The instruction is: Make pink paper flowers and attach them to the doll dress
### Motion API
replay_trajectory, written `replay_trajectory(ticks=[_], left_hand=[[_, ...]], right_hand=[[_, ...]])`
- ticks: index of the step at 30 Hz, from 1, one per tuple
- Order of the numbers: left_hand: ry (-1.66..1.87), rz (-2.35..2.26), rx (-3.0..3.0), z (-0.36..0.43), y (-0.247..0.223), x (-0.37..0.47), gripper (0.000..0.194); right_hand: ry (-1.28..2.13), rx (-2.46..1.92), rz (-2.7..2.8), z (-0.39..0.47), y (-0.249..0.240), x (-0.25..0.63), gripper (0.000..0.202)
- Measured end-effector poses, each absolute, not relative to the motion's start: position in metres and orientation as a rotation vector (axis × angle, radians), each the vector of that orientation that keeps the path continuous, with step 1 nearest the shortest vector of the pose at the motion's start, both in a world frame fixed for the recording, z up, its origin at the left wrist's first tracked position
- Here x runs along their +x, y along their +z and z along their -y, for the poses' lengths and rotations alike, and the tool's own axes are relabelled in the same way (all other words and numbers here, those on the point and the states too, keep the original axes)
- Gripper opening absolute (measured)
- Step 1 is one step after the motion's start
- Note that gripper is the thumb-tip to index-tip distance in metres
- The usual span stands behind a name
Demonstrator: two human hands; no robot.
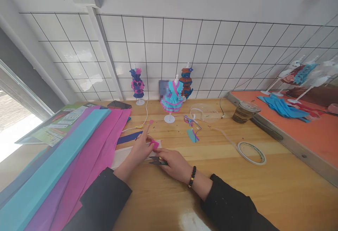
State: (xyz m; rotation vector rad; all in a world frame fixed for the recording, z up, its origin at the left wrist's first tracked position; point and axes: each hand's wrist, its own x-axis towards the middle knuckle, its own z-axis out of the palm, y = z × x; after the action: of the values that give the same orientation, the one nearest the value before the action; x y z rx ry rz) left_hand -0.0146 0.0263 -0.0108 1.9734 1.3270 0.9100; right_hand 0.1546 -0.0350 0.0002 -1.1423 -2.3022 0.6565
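Note:
A small piece of bright pink crepe paper (155, 144) is pinched by my left hand (141, 150), whose index finger points up and away. My right hand (174, 162) is closed around dark thread snips (156, 161), their blades pointing left; its fingertips meet the lower edge of the pink piece. Beneath the hands lies a white sheet (121, 156), partly covered by my left wrist. Just beyond it is a dark blue paper strip (129, 138). A tiny pink scrap (151, 122) rests above my left index finger.
Long folded crepe paper (63, 157) covers the left side. Mini dress forms in paper dresses stand at the back, one turquoise and pink (174, 95). Right are a tape roll (251, 153), a brown cup (244, 112) and an orange raised surface (290, 125). A turquoise scrap (192, 136) lies mid-table.

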Motion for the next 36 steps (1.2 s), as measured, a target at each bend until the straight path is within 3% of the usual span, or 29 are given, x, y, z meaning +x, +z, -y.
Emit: replay_trajectory(ticks=[8,17,26,28,31,34,36], left_hand=[[0.98,-1.215,1.87,-0.026,-0.008,-0.016,0.069],[1.154,-0.973,1.407,-0.019,-0.005,-0.007,0.067],[1.063,-0.93,1.477,-0.007,-0.003,0.001,0.059],[1.112,-0.971,1.475,-0.009,-0.002,-0.001,0.055],[1.185,-1.155,1.481,-0.012,0.001,-0.006,0.029],[1.218,-1.389,1.524,-0.015,0.003,-0.014,0.043],[1.231,-1.524,1.528,-0.017,0.002,-0.019,0.043]], right_hand=[[0.779,-1.078,2.177,0.035,-0.003,0.154,0.02],[1.003,-1.306,1.244,0.025,0.0,0.159,0.03],[1.142,-1.278,1.24,0.027,-0.002,0.154,0.043],[1.124,-1.291,1.216,0.026,-0.003,0.156,0.043],[1.099,-1.29,1.168,0.024,-0.004,0.159,0.042],[1.106,-1.272,1.137,0.023,-0.007,0.161,0.044],[1.132,-1.271,1.117,0.023,-0.007,0.162,0.046]])
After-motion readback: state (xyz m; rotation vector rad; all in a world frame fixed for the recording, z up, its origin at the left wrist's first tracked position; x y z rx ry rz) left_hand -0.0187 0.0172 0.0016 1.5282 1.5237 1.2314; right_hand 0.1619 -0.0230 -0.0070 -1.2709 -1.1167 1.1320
